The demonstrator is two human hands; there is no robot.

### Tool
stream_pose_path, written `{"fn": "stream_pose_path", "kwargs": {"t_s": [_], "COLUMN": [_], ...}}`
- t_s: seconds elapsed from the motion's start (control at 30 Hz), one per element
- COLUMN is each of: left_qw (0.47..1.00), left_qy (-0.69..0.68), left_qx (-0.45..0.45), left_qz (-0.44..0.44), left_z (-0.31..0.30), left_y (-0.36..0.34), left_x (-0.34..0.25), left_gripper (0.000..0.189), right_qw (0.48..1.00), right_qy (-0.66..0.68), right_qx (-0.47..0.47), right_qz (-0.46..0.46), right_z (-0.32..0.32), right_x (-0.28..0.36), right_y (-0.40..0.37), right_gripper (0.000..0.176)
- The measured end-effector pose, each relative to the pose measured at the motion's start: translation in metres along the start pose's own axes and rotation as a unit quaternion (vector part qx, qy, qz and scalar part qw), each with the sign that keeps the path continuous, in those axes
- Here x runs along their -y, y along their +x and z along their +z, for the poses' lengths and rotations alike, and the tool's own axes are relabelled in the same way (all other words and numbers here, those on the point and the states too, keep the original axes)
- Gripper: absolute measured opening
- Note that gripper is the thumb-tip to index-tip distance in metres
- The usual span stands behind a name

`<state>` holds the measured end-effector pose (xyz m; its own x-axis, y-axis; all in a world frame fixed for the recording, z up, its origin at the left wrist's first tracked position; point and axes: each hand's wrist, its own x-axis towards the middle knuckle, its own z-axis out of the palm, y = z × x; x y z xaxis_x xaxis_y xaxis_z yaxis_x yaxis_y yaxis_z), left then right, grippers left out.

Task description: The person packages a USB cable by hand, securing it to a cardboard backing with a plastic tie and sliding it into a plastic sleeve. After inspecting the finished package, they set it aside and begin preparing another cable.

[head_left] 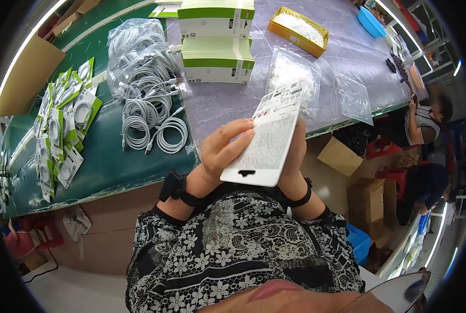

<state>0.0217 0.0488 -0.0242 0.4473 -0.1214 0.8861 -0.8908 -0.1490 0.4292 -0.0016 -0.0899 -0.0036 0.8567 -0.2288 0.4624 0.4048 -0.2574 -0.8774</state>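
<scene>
A white packaging card with printed text and a hang hole is held up, tilted, in front of my chest. My left hand is closed on its left edge, fingertips resting on the printed face. My right hand grips the card from the right and behind; most of its fingers are hidden by it. Beyond the card lies a clear bag of small white pieces. Coiled white cables lie on the green mat to the left of my left hand.
Two stacks of green-and-white cards stand at the back. Packed cable cards are piled far left. A yellow box holds white bits; a blue basin sits far right. Other people are on the right.
</scene>
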Motion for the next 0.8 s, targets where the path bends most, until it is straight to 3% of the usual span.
{"fn": "stream_pose_path", "kwargs": {"t_s": [0.07, 0.1, 0.13, 0.17, 0.23, 0.3, 0.33, 0.4, 0.47, 0.6, 0.67, 0.7, 0.8], "left_qw": [0.988, 0.972, 0.972, 0.930, 0.788, 0.777, 0.763, 0.746, 0.739, 0.742, 0.750, 0.734, 0.702], "left_qy": [-0.070, -0.105, -0.105, -0.207, -0.392, -0.417, -0.445, -0.476, -0.468, -0.445, -0.432, -0.444, -0.469], "left_qx": [-0.048, -0.072, -0.071, -0.116, -0.198, -0.198, -0.196, -0.190, -0.165, -0.154, -0.157, -0.165, -0.175], "left_qz": [-0.132, -0.196, -0.196, -0.282, -0.432, -0.428, -0.426, -0.425, -0.456, -0.477, -0.476, -0.487, -0.507], "left_z": [0.007, 0.009, 0.010, 0.011, 0.009, 0.001, -0.003, -0.003, 0.003, 0.004, 0.003, 0.003, 0.005], "left_y": [-0.011, -0.013, -0.013, -0.012, -0.011, -0.008, -0.007, -0.005, -0.003, -0.001, 0.000, -0.002, -0.001], "left_x": [0.002, 0.002, 0.001, 0.001, 0.000, -0.002, -0.004, -0.009, -0.014, -0.022, -0.021, -0.020, -0.016], "left_gripper": [0.025, 0.022, 0.022, 0.020, 0.017, 0.018, 0.018, 0.019, 0.020, 0.021, 0.021, 0.021, 0.021], "right_qw": [0.980, 0.979, 0.965, 0.945, 0.922, 0.983, 0.983, 0.998, 0.986, 0.987, 0.978, 0.972, 0.980], "right_qy": [-0.136, -0.137, -0.174, -0.209, -0.240, -0.046, -0.044, 0.024, -0.116, -0.018, -0.038, -0.049, -0.012], "right_qx": [0.005, 0.005, 0.045, 0.085, 0.124, 0.002, 0.000, 0.000, 0.095, 0.155, 0.176, 0.187, 0.167], "right_qz": [-0.148, -0.148, -0.192, -0.235, -0.278, -0.176, -0.177, 0.058, -0.074, -0.038, -0.105, -0.138, -0.106], "right_z": [0.003, 0.001, -0.001, -0.004, -0.017, -0.035, -0.036, -0.038, -0.023, -0.004, -0.003, -0.001, 0.009], "right_x": [-0.005, -0.002, 0.005, 0.012, 0.011, -0.002, -0.011, -0.030, -0.034, -0.050, -0.061, -0.065, -0.070], "right_y": [0.006, 0.009, 0.015, 0.020, 0.023, 0.022, 0.027, 0.038, 0.024, 0.019, 0.019, 0.017, 0.011], "right_gripper": [0.030, 0.030, 0.028, 0.027, 0.026, 0.027, 0.027, 0.018, 0.026, 0.034, 0.034, 0.033, 0.031]}}
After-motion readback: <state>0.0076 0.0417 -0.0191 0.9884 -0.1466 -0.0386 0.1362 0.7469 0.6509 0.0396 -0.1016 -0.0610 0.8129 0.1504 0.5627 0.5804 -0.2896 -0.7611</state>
